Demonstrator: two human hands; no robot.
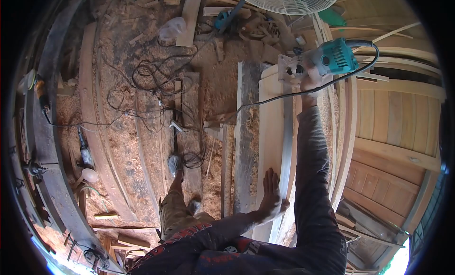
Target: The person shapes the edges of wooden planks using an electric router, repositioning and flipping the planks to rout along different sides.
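Teal and grey: power tool [339,57] at 2 o'clock, my right grip [310,78] closed round its paler body, just below the motor housing. Arm stretched nearly straight, dark sleeve down to the wrist. Tool's clear-looking base plate sits at the far end of a pale board [271,132]; cannot tell from here whether the two touch.

Board runs lengthwise from 1 o'clock down to 5. Near its lower part, at 5, my left grip [270,199] lies on it, clasping nothing, palm down, fingers pointing towards 12, thumb out towards 3. A dark timber [245,180] lies alongside the board, on its 9 o'clock side.

Black cord [377,52] leaves the tool's rear, loops round and crosses the board towards 9.

Around: white fan grille [294,0] at 1; wooden panels [393,114] at 3; tangled cables [151,76] at 10; shavings [218,92] strewn over the floor; an orange-bodied tool [40,92] just past 9
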